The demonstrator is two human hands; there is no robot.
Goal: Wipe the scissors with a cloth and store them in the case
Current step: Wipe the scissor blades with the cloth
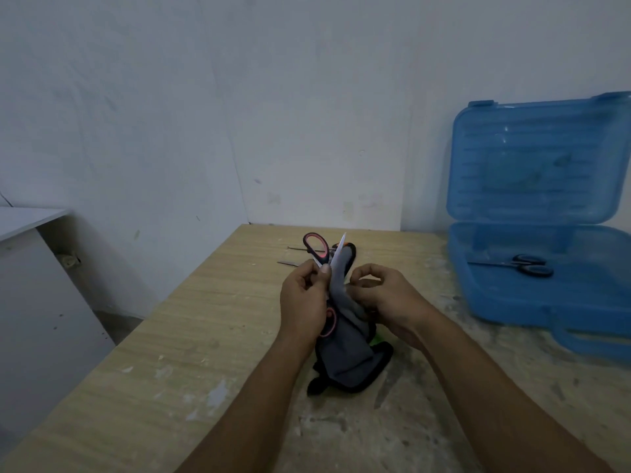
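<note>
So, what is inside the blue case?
One pair of black scissors lies in the tray of the open case. The tray's right end is out of frame, so it cannot be checked.

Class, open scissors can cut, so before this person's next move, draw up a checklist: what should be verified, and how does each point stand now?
1. Left hand grips the pink-handled scissors: ok.
2. Right hand holds the grey cloth at the blade: ok.
3. Scissors closed for storing: not ok, the handles are spread wide apart.
4. Blue case open, lid up: ok.
5. Room in the case beside the black-handled scissors: ok.
6. Blade wiped clean: cannot tell.
</note>
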